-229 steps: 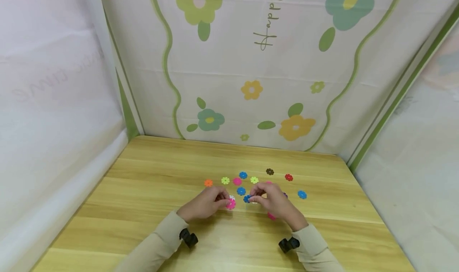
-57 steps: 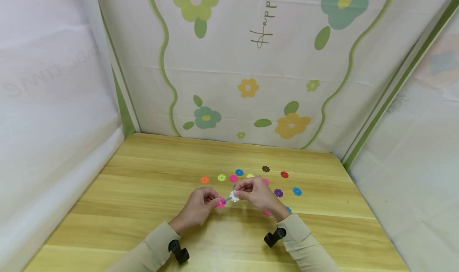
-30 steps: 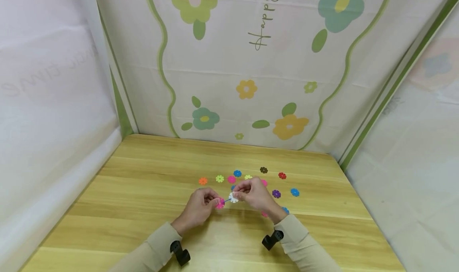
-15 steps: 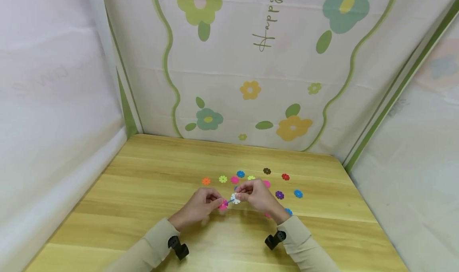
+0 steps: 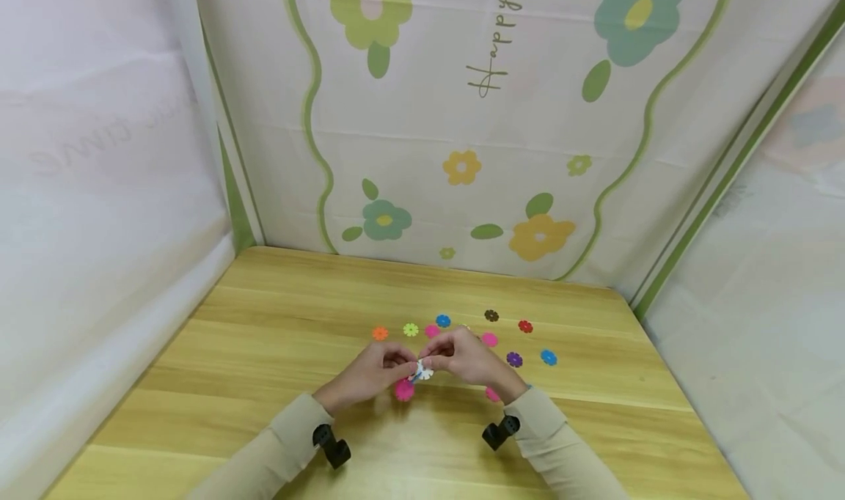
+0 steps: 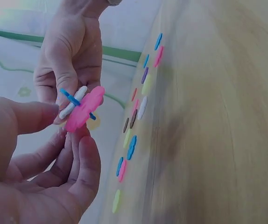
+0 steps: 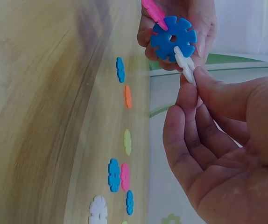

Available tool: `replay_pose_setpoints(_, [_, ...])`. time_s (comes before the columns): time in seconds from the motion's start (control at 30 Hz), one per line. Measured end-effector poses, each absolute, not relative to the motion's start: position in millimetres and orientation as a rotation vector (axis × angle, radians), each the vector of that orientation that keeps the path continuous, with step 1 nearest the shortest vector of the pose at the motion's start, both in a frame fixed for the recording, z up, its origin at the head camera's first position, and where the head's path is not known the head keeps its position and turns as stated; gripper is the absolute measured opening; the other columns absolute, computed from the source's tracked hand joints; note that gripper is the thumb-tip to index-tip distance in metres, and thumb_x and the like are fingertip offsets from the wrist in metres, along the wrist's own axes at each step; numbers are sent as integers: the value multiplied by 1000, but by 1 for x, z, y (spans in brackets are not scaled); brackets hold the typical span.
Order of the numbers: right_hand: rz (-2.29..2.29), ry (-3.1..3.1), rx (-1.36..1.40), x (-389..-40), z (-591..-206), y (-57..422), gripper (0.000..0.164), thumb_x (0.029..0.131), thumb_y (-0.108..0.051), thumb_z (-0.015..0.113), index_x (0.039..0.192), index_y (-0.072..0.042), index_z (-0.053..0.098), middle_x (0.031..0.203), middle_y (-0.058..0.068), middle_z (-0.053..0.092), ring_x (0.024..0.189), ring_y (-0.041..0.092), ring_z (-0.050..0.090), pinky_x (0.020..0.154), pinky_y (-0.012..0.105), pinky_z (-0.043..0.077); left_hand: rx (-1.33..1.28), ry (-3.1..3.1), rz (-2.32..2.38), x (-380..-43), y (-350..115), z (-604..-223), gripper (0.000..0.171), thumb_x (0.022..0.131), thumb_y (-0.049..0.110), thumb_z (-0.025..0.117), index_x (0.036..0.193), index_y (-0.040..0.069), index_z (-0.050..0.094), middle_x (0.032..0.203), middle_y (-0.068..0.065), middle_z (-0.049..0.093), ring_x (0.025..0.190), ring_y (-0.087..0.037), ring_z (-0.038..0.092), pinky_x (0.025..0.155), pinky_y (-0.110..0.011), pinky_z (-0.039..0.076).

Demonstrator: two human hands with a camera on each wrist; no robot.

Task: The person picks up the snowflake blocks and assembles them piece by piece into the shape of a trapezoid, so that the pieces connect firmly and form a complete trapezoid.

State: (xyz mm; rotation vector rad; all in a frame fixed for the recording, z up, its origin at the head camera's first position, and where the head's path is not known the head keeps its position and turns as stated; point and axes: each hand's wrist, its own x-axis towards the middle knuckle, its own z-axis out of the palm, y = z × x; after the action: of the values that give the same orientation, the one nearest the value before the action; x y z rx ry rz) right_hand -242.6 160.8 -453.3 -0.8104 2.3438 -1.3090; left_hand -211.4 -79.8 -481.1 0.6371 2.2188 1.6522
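From the left, I am noting the left hand [image 5: 366,377] curling its fingers to a narrow gap, apparently pinching the left edge of the white disc [image 5: 425,372]. The pink disc [image 5: 404,391], no longer between them, is hanging on the near side. The blue disc [image 7: 181,31] is linking pink to white above the tabletop [image 5: 297,302]; that joint appears to be bearing the pink unaided. The right hand [image 5: 472,358] is pinching the white disc, fingers nearly closed. Farther right, a red disc [image 5: 525,327] is lying loose.
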Motion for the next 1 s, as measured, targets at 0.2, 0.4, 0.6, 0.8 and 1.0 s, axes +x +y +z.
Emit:
replay_pose_setpoints(0.2, [-1277, 2335, -816, -245, -452, 153, 10, 101, -21, 73, 104, -16, 81, 95, 0, 78, 92, 42, 73, 81, 52, 62, 614, 2173, 1707, -210, -81, -484, 21, 106, 23, 66, 112, 3, 70, 105, -13, 72, 88, -16, 67, 78, -23, 56])
replay_pose_setpoints(0.4, [-1254, 2378, -851, -252, -453, 142, 19, 101, -24, 74, 110, -8, 80, 101, 2, 78, 93, 39, 74, 79, 41, 63, 561, 2203, 1715, -205, -96, -491, 19, 106, 20, 66, 111, 2, 69, 107, -13, 71, 94, -19, 65, 81, -22, 55])
replay_pose_setpoints(0.6, [-1135, 2507, -881, -262, -462, 124, 23, 99, -21, 76, 113, -2, 78, 100, 1, 79, 87, 17, 73, 75, 23, 59, 452, 2229, 1731, -200, -118, -496, 19, 105, 18, 67, 111, 0, 70, 109, -13, 70, 95, -18, 66, 81, -21, 56])
replay_pose_setpoints(0.8, [-989, 2608, -868, -269, -473, 97, 25, 97, -20, 79, 117, -4, 77, 102, 1, 78, 89, 6, 70, 79, 19, 57, 379, 2240, 1739, -196, -135, -499, 21, 105, 18, 67, 112, -1, 71, 110, -13, 72, 98, -18, 67, 82, -21, 56])
replay_pose_setpoints(1.0, [-820, 2728, -962, -271, -483, 72, 19, 94, -23, 83, 102, -7, 79, 93, 0, 76, 78, 2, 64, 72, 18, 55, 320, 2238, 1757, -195, -139, -499, 21, 106, 18, 65, 113, -2, 70, 111, -13, 72, 95, -15, 67, 79, -21, 56])
